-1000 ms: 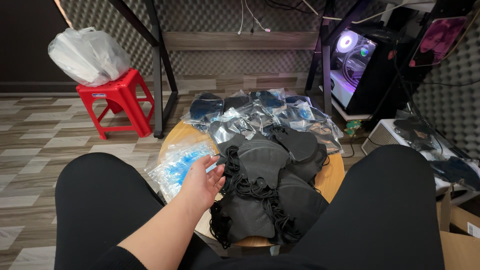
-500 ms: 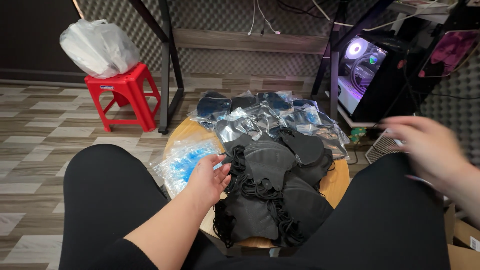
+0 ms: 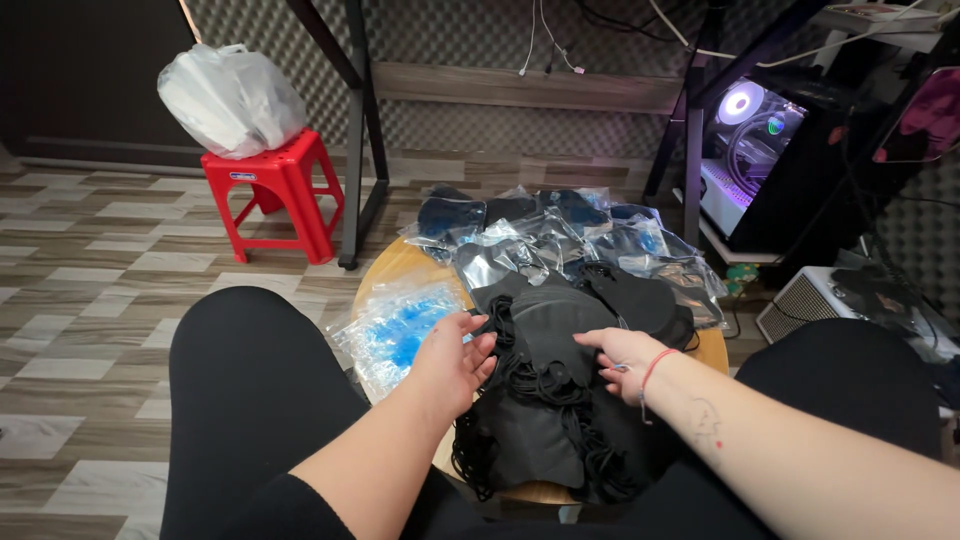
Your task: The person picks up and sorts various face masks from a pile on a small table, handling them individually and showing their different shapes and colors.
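- a pile of loose black face masks [image 3: 560,400] with tangled ear loops lies on a small round wooden table [image 3: 395,265] between the person's knees, filling most of its near half.
- the left hand [image 3: 452,358] rests at the pile's left edge, fingers loosely curled and touching the black fabric, not clamped on anything.
- the right hand [image 3: 625,358] lies on the pile's right side, fingertips down on a mask; whether they pinch it i cannot tell. a thin red bracelet [image 3: 652,368] circles that wrist.
- just left of the left hand lies a clear bag of blue masks [image 3: 395,330], partly hanging over the table edge.
- behind the pile, sealed clear packets of dark masks [image 3: 560,235] crowd the far half of the table, touching and overlapping.
- further off: a red plastic stool [image 3: 275,195] bearing a white plastic bag [image 3: 230,98], black desk legs [image 3: 355,130], and a lit computer case [image 3: 760,150] at right.
- half a second ago the right hand was raised in the air at the right; now it has come down onto the pile. the left hand has stayed at the left edge.
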